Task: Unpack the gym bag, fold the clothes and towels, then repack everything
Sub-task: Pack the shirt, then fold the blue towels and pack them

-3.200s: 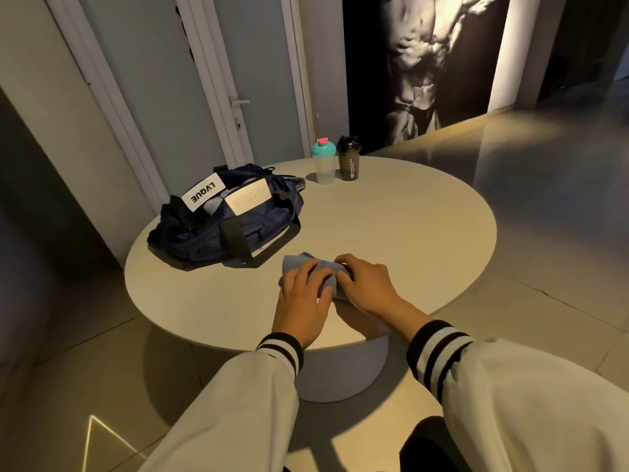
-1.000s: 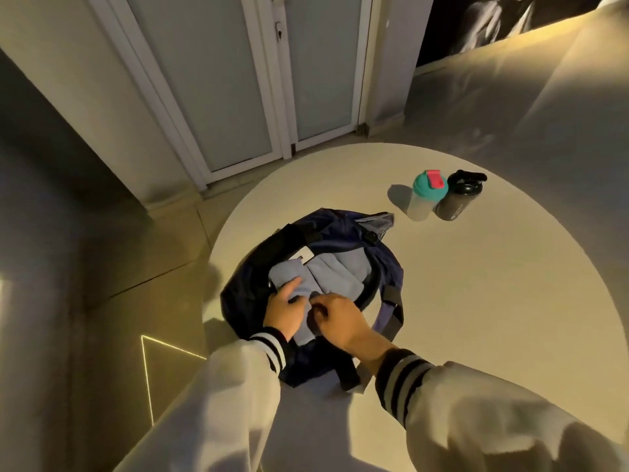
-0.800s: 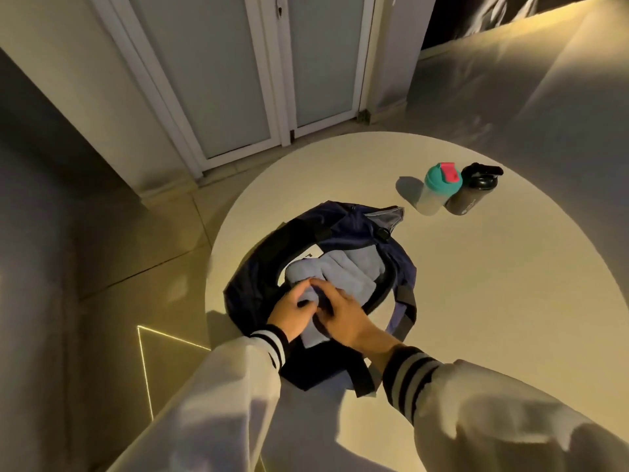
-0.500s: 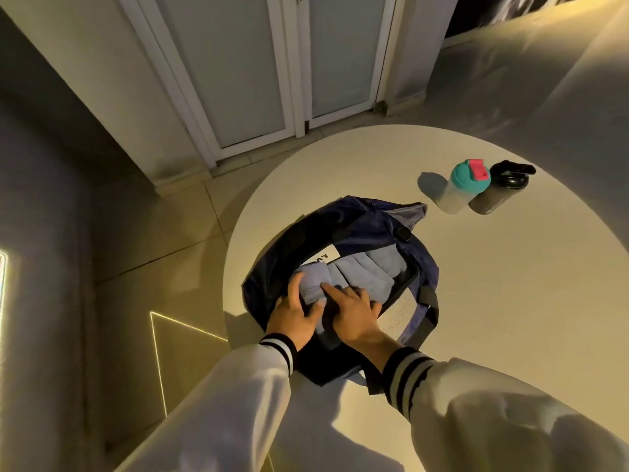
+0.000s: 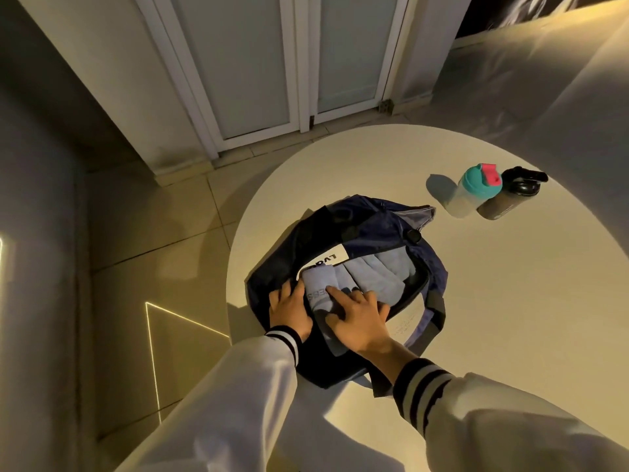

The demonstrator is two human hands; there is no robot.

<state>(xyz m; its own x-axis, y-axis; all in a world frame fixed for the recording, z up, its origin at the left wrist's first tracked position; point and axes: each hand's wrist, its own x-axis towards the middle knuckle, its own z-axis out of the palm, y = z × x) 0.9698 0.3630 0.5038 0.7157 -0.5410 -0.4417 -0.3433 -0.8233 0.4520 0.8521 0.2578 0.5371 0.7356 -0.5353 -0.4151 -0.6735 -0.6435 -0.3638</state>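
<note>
A navy gym bag (image 5: 374, 233) lies open on the left part of the round table (image 5: 510, 301). Inside it, several folded light-blue cloths lie side by side; the nearest folded cloth (image 5: 318, 284) sits at the bag's left end. My left hand (image 5: 289, 310) rests against that cloth's left edge, with its fingers reaching down beside it into the bag. My right hand (image 5: 357, 316) lies flat on top of the cloth with spread fingers, pressing it down. A white label (image 5: 332, 260) on the bag's rim shows beside the cloths.
Two shaker bottles stand at the table's far right: a clear one with a teal lid (image 5: 471, 192) and a black one (image 5: 510, 195). The bag's strap (image 5: 432, 311) trails to the right. Glass doors (image 5: 272, 63) stand behind; tiled floor lies to the left.
The folded cloth went from the table top into the bag. My right hand has flattened and now presses on it, while my left hand slid to the cloth's left edge.
</note>
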